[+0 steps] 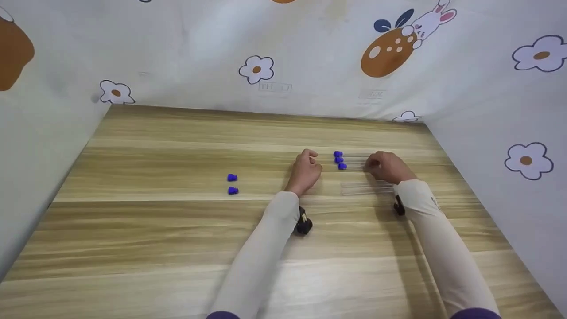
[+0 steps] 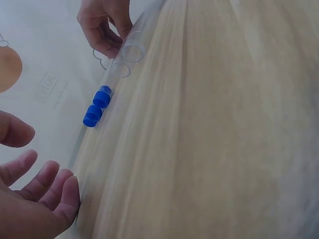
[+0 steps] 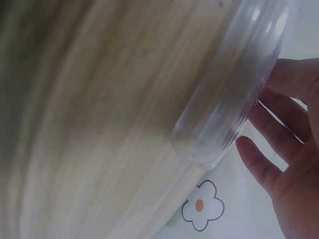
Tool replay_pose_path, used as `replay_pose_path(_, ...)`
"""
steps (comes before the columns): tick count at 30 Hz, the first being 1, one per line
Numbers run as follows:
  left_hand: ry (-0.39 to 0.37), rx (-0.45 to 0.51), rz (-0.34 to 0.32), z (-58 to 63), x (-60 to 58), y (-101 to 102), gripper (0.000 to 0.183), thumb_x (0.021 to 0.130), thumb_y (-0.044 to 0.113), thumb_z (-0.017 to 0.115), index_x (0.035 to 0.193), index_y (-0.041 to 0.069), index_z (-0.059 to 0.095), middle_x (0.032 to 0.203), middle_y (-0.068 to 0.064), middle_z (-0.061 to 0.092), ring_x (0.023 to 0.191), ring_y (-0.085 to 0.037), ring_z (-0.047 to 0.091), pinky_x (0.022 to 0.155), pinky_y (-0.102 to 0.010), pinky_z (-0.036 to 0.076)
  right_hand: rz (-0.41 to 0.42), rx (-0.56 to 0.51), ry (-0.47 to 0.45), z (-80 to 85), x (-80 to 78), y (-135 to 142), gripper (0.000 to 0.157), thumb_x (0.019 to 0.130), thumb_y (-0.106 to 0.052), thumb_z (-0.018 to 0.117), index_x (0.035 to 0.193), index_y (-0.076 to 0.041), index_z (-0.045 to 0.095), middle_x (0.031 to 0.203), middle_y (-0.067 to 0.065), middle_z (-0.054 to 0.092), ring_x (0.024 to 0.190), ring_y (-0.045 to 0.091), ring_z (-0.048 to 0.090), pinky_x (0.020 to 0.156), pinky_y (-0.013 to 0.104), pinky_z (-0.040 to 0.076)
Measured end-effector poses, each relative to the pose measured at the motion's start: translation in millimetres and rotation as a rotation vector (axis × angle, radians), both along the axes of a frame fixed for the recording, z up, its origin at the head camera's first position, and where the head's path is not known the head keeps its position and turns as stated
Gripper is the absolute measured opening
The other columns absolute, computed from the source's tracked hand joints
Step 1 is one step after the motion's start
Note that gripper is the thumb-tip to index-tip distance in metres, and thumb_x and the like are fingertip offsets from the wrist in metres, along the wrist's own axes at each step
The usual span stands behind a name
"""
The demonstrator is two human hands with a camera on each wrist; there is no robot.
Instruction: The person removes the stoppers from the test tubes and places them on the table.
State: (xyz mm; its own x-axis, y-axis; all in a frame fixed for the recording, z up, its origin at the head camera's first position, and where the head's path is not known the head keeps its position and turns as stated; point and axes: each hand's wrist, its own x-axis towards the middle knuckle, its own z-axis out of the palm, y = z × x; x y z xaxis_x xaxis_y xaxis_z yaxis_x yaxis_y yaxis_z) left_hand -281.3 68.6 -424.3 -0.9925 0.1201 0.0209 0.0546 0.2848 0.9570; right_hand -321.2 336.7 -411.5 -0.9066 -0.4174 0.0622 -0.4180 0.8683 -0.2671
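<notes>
Where fingers (image 3: 274, 124) curve, clear round tubes (image 3: 219, 99) lie.

Wood table (image 1: 133, 239) with light and dark stripes. White walls (image 1: 199, 35) at the left, back and right, with pictures on them. On the back one, a white bunny (image 1: 427, 25) with pink ears, paws on a brown oval (image 1: 385, 57) with pale spots and two dark blue leaves (image 1: 404, 18). White flowers (image 1: 257, 69) with brown middles, here and there. Faint grey letters (image 1: 274, 87) just under one. Big brown shape (image 1: 15, 53), cut off at the far left.
</notes>
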Motion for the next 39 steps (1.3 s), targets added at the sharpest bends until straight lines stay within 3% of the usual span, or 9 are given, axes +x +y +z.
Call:
replay_pose_path(9, 0.04, -0.003, 0.01, 1.5, 1.9, -5, 0.037, 0.083, 0.002, 0.053, 0.121, 0.0, 0.053, 0.11, -0.016, 0.055, 0.099, -0.024, 0.052, 0.085, -0.033, 0.044, -0.04, -0.006, 0.006, 7.9, 7.6, -11, 0.011, 0.085, -0.003, 0.065, 0.095, -0.001, 0.069, 0.093, 0.016, 0.068, 0.09, 0.032, 0.063, 0.084, 0.048, 0.05)
replay_pose_path(19, 0.055, 0.035, -0.009, 11.1, 0.4, -17, 0.04, 0.083, 0.003, 0.054, 0.123, 0.001, 0.051, 0.112, -0.015, 0.053, 0.101, -0.025, 0.053, 0.087, -0.034, 0.045, -0.017, -0.026, 0.149, 21.5, 12.9, -37, 0.018, 0.081, 0.004, 0.066, 0.098, 0.002, 0.067, 0.098, 0.018, 0.066, 0.098, 0.035, 0.06, 0.09, 0.048, 0.047)
replay_pose_path(32, 0.092, 0.046, -0.064, 13.3, 1.6, -16, 0.036, 0.085, 0.003, 0.059, 0.121, 0.003, 0.055, 0.112, -0.016, 0.056, 0.093, -0.024, 0.058, 0.081, -0.03, 0.049, 0.017, -0.04, 0.223, 30.5, 33.8, -57, 0.016, 0.084, 0.001, 0.067, 0.1, 0.0, 0.066, 0.098, 0.015, 0.064, 0.097, 0.031, 0.062, 0.087, 0.045, 0.05)
replay_pose_path(39, 0.104, 0.075, -0.065, 13.9, 2.4, -15, 0.031, 0.085, 0.005, 0.064, 0.115, 0.002, 0.058, 0.1, -0.012, 0.06, 0.083, -0.018, 0.058, 0.072, -0.025, 0.05, 0.035, -0.048, 0.232, 40.0, 38.6, -69, 0.017, 0.085, 0.001, 0.067, 0.101, 0.0, 0.066, 0.099, 0.015, 0.064, 0.098, 0.032, 0.062, 0.088, 0.046, 0.05)
